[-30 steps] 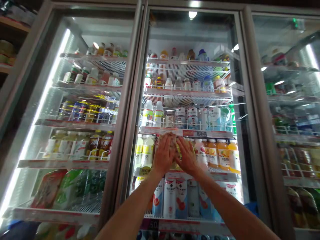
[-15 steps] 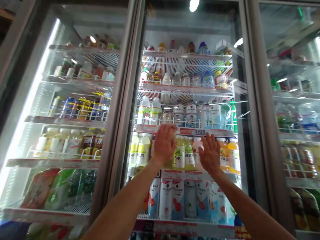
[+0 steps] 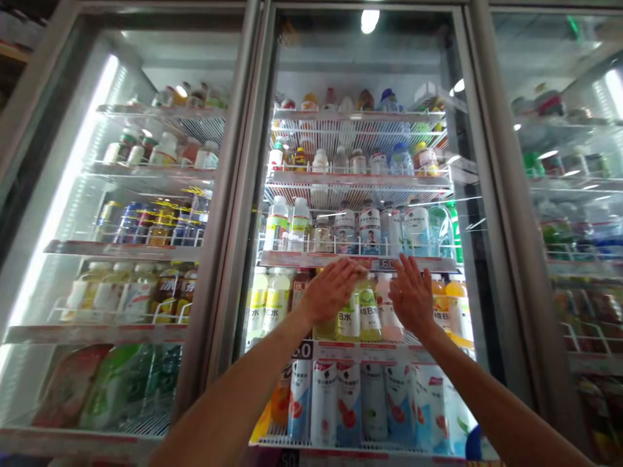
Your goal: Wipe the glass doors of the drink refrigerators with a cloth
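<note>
My left hand [image 3: 335, 290] reaches up before the middle cooler section, palm turned down and fingers stretched toward the right. My right hand [image 3: 413, 292] is raised beside it, its fingers extended upward and the palm facing left. A gap separates the two hands, and I see nothing held in either. Behind and just below the left hand stand yellow-green drink bottles [image 3: 370, 314] with "B水" labels. A pink bottle [image 3: 389, 318] shows between the hands, and orange bottles [image 3: 460, 308] stand right of my right hand. Whether my hands touch any bottle, I cannot tell.
Metal door frames [image 3: 239, 214] divide the upright coolers. White cartons [image 3: 324, 402] line the shelf below my hands. Tall white-capped bottles [image 3: 276, 224] and white-labelled ones [image 3: 370, 227] fill the wire-railed shelf above. Cans [image 3: 130, 220] and bottles occupy the left cooler.
My left hand has moved right and turned, its fingers now pointing toward the right hand. My right hand stays nearly in place, its palm turned more to the left. The view has shifted slightly.
</note>
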Motion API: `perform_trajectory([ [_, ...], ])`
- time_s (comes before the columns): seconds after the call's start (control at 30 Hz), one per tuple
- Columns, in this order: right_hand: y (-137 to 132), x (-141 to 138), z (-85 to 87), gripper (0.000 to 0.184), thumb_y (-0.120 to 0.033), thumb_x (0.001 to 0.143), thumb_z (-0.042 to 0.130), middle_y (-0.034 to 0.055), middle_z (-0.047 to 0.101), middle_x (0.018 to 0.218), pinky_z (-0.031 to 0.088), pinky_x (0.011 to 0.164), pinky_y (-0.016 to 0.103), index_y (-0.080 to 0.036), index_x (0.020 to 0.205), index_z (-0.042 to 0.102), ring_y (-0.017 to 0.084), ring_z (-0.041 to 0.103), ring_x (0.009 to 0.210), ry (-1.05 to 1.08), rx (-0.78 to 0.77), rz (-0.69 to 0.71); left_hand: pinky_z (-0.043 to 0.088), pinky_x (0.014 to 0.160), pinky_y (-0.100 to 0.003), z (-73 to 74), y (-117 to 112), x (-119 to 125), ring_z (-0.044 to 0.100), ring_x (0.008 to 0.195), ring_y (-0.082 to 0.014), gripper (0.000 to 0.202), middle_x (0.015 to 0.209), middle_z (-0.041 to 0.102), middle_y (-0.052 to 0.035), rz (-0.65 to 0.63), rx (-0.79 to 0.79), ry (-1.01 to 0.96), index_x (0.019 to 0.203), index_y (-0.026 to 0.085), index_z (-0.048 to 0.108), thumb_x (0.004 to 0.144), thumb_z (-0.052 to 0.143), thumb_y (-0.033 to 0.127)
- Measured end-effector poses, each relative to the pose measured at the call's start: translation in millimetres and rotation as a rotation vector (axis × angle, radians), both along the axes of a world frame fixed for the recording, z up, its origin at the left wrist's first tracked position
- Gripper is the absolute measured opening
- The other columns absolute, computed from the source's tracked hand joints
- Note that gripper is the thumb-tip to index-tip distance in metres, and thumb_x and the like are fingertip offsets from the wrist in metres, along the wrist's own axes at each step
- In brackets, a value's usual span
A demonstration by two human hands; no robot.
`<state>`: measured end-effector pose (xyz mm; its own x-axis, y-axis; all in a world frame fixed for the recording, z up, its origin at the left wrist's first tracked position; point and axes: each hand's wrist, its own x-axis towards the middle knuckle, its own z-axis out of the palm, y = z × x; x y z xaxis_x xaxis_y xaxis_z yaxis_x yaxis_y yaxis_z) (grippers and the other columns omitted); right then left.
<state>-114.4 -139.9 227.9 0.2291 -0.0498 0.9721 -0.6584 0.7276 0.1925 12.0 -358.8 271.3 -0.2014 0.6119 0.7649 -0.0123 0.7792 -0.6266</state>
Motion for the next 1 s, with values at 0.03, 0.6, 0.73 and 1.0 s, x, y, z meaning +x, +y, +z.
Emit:
perform_trajectory([
  [0.03, 5, -2, 0.7, 0.051, -0.027, 0.092, 0.035, 0.0104, 0.04, 0.144, 0.017, 0.112, 0.046, -0.021, 0.142, 0.031, 0.02, 0.027, 0.139, 0.001, -0.02, -0.006, 0.03, 0.112, -0.041, 3.7, 2, -2, 0.026, 0.138, -0.02, 0.046, 0.141, 0.044, -0.0073, -0.005, 0.01, 0.004, 0.135, 0.018, 0.039, 0.09, 0.034, 0.027],
  [0.6, 69, -24, -11.1, 0.045, -0.029, 0.091, 0.034, 0.0128, 0.035, 0.146, 0.026, 0.107, 0.052, -0.02, 0.135, 0.043, 0.026, 0.03, 0.137, -0.149, -0.168, -0.086, 0.019, 0.115, -0.051, 31.6, 80, -49, 0.015, 0.141, -0.0274, 0.052, 0.147, 0.033, -0.0117, -0.071, 0.258, 0.067, 0.139, 0.013, 0.032, 0.089, 0.034, 0.023],
  [0.73, 87, -23, -16.4, 0.042, -0.028, 0.092, 0.033, 0.0125, 0.038, 0.145, 0.027, 0.108, 0.051, -0.02, 0.131, 0.047, 0.025, 0.03, 0.137, -0.129, -0.114, -0.111, 0.022, 0.115, -0.041, 15.4, 109, -63, 0.024, 0.139, -0.0217, 0.049, 0.144, 0.039, -0.0059, -0.069, -0.219, -0.185, 0.137, 0.017, 0.036, 0.089, 0.036, 0.023],
  [1.0, 123, -32, -19.9, 0.052, -0.027, 0.091, 0.03, 0.0137, 0.032, 0.148, 0.025, 0.107, 0.055, -0.021, 0.143, 0.03, 0.028, 0.031, 0.136, -0.123, -0.276, -0.063, 0.021, 0.114, -0.045, 0.4, 163, -94, 0.026, 0.138, -0.0247, 0.051, 0.144, 0.039, -0.0099, -0.14, -0.114, -0.114, 0.138, 0.015, 0.035, 0.087, 0.038, 0.018],
])
